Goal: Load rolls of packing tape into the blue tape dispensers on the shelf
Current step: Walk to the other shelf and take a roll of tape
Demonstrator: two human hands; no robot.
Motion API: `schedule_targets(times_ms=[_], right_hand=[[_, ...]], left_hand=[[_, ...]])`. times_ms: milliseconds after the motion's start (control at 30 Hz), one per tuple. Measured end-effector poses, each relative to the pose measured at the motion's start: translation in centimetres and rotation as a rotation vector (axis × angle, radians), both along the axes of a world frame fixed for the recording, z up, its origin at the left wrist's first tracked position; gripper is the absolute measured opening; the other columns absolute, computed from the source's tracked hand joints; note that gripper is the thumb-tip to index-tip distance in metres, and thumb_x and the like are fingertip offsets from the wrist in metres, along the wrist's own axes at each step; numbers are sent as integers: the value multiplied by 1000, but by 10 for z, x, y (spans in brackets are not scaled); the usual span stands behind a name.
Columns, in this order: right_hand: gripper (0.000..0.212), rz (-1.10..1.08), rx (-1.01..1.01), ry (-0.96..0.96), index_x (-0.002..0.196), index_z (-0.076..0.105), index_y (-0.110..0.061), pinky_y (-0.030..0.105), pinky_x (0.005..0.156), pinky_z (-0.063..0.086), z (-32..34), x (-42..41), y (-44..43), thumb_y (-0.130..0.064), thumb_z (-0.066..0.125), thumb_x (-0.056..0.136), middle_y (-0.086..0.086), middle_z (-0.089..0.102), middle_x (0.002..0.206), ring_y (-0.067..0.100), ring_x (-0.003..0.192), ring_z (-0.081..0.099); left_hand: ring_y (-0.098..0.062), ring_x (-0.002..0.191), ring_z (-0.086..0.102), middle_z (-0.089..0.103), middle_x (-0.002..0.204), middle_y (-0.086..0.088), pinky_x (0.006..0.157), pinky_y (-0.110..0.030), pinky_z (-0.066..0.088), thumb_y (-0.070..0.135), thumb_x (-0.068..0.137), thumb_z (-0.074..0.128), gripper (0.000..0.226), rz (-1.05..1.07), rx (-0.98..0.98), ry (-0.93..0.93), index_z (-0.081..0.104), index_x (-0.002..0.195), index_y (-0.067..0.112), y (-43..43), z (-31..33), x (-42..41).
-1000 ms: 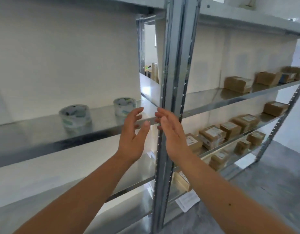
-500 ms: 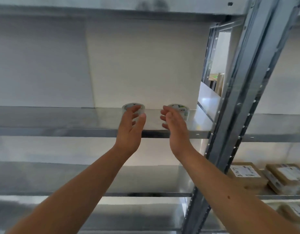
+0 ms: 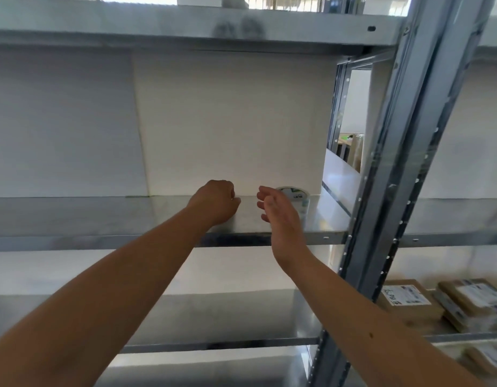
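Observation:
A clear packing tape roll (image 3: 297,197) with a white-and-green core label stands on the metal shelf (image 3: 102,216) at chest height. My right hand (image 3: 279,212) is open just in front of this roll's left side, fingers loosely bent, apart from it or barely touching. My left hand (image 3: 217,201) lies on the shelf further left. Its fingers curl down over the spot where the second roll stood, and that roll is hidden behind the hand. No blue tape dispenser is in view.
A grey steel upright (image 3: 392,174) rises just right of the roll. White panels back the shelf. Another shelf (image 3: 186,26) runs close overhead. Brown parcels with labels (image 3: 409,301) lie on a lower shelf at the right.
The view has moved closer to the shelf. My left hand has closed down over the left roll. My right hand has reached up to the right roll.

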State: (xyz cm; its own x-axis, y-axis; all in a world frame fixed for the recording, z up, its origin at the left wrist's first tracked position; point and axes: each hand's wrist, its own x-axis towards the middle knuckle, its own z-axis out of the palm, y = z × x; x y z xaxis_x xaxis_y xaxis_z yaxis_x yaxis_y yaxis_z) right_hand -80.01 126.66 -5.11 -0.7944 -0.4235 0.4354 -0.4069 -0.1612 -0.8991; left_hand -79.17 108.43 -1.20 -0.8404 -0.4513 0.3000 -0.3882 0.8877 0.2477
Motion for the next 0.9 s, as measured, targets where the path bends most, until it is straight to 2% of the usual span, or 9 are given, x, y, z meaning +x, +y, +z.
schedule_targets(times_ms=[233,367,433,500,567,633,700,800,900], right_hand=[[31,-4,-9,0,116,62,-49,35,109,49,-6,2,2,-59,43,93,-14,66,129,7,124,60],[25,-27,-26,-8,112,64,-46,23,97,49,-7,5,3,-49,43,99,-17,68,121,5,117,63],[24,-38,-14,-4,110,64,-45,29,102,50,-6,6,3,-45,41,102,-15,68,120,9,118,63],[25,-48,-17,-18,106,67,-43,38,108,50,-2,4,3,-48,43,100,-10,70,119,14,119,63],[27,-64,-63,-65,94,73,-42,41,109,51,4,2,2,-52,48,94,-3,74,112,20,116,66],[26,-73,-113,-131,92,76,-36,45,111,51,12,-1,0,-44,53,102,4,77,110,24,114,69],[30,-63,-143,-198,102,76,-27,47,112,50,20,-4,-5,-38,49,108,8,78,114,23,114,71],[49,34,-220,-360,122,74,-12,48,112,50,34,-9,-11,-48,43,109,11,79,120,25,115,74],[64,148,-284,-521,125,72,-10,46,112,50,36,-12,-9,-61,37,106,9,80,119,22,114,75]], left_hand=[[-22,83,66,68,91,-1,73,-34,55,42,96,58,29,17,-180,-112,67,101,16,-1,-12,-12],[-22,87,66,69,94,-2,76,-35,57,35,96,56,21,-9,-134,-148,66,96,17,-6,-10,-12],[-22,88,64,65,91,0,72,-34,53,35,93,58,17,-26,-60,-115,59,84,21,-9,-7,-11],[-20,80,61,58,78,2,62,-29,45,37,91,64,27,-54,102,-4,53,71,24,-11,0,-9],[-18,72,63,62,75,1,56,-25,43,42,91,71,33,-69,427,199,59,70,20,-9,14,-3],[-21,79,71,72,86,-4,62,-27,55,44,89,78,32,-106,827,393,69,80,14,-1,28,4],[-34,94,76,77,99,-16,81,-41,62,41,86,83,44,-206,1099,496,73,94,0,9,38,15],[-36,103,77,80,108,-19,90,-45,63,47,79,82,62,-355,1258,471,74,115,-3,29,39,31],[-26,99,79,83,103,-9,88,-36,61,54,92,69,50,-324,1247,427,78,114,10,50,30,39]])
